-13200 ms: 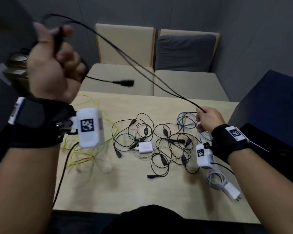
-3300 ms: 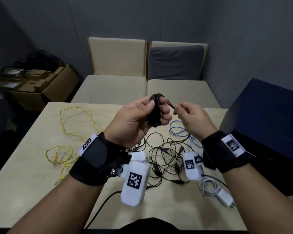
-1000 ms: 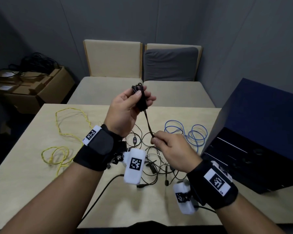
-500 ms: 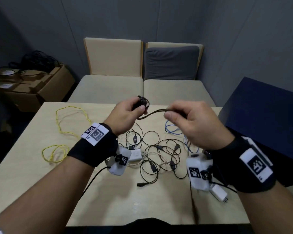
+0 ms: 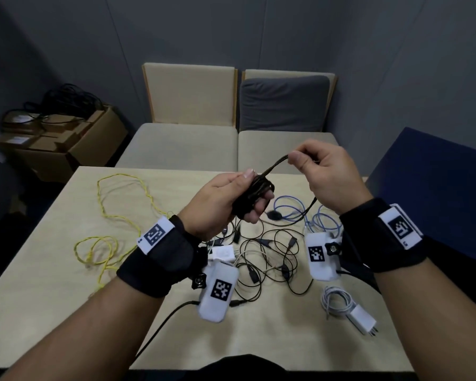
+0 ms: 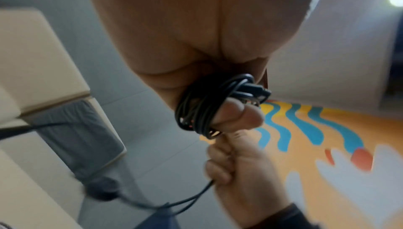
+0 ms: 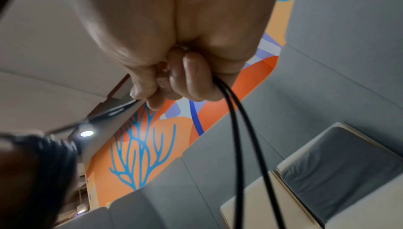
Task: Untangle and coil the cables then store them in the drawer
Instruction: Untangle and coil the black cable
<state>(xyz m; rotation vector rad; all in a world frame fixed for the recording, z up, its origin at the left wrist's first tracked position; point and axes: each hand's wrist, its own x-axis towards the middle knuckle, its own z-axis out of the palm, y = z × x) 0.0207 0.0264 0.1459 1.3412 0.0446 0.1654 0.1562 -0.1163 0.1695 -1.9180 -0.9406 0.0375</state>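
My left hand (image 5: 231, 198) grips a tight black cable coil (image 5: 254, 195) above the table; the left wrist view shows the coil (image 6: 205, 107) wound round my fingers. My right hand (image 5: 322, 174) pinches the same cable's free length (image 5: 275, 163), which runs taut from the coil up to my fingertips. Two black strands (image 7: 246, 146) hang down from my right fist. A tangle of black cables (image 5: 270, 257) lies on the table below both hands. A blue cable (image 5: 294, 207), a yellow cable (image 5: 116, 215) and a coiled white charger cable (image 5: 338, 298) also lie there.
The wooden table (image 5: 52, 284) has a dark blue cabinet (image 5: 437, 188) at its right edge. A white adapter (image 5: 223, 253) sits in the black tangle. Beige seats (image 5: 193, 144) stand behind the table. Cardboard boxes (image 5: 66, 141) are at the far left.
My right hand rose and moved right, drawing the free cable length up from the coil. My left hand, with the coil, sank a little toward the table.
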